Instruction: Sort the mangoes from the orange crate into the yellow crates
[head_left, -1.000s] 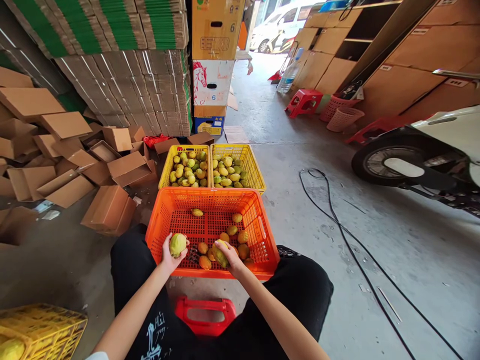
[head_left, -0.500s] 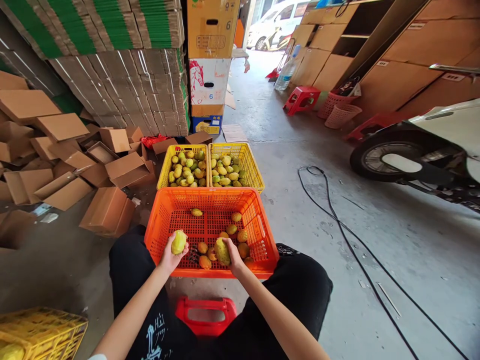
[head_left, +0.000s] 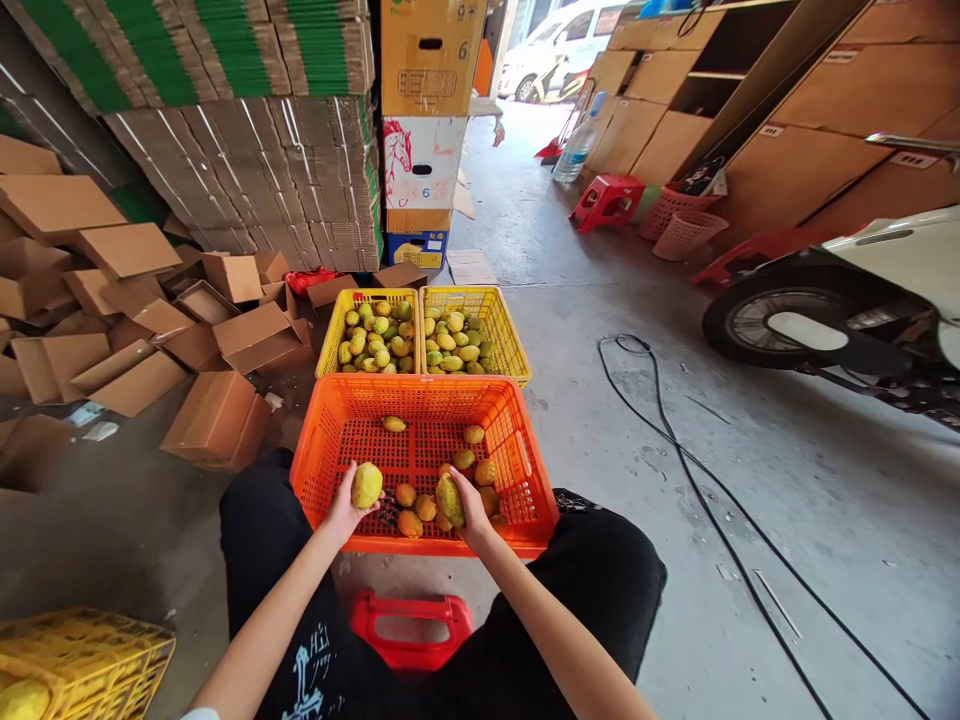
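Note:
My left hand (head_left: 347, 506) holds a yellow, mango-like oval fruit (head_left: 367, 485) on its palm and fingers, over the left side of the orange crate (head_left: 414, 392). Over the right half, my right hand (head_left: 472, 508) grips a greenish-yellow, mango-like fruit (head_left: 450, 500) between thumb and fingers; part of the fingers is hidden behind it. Several orange-yellow fruits lie below and around my right hand, among them an orange fruit (head_left: 409, 524). One yellow fruit (head_left: 393, 424) rests alone near the crate's back wall.
Two yellow crates (head_left: 512, 325) of green and yellow fruit stand behind the orange one. A red stool (head_left: 411, 655) is between my legs. Loose cardboard boxes (head_left: 217, 420) cover the left floor. A black cable (head_left: 675, 440) and a parked motorbike (head_left: 810, 320) are right.
The left hand's fruit has turned and shifted slightly right. The right hand has tilted its fruit and moved a little right, uncovering more of an orange fruit beside it.

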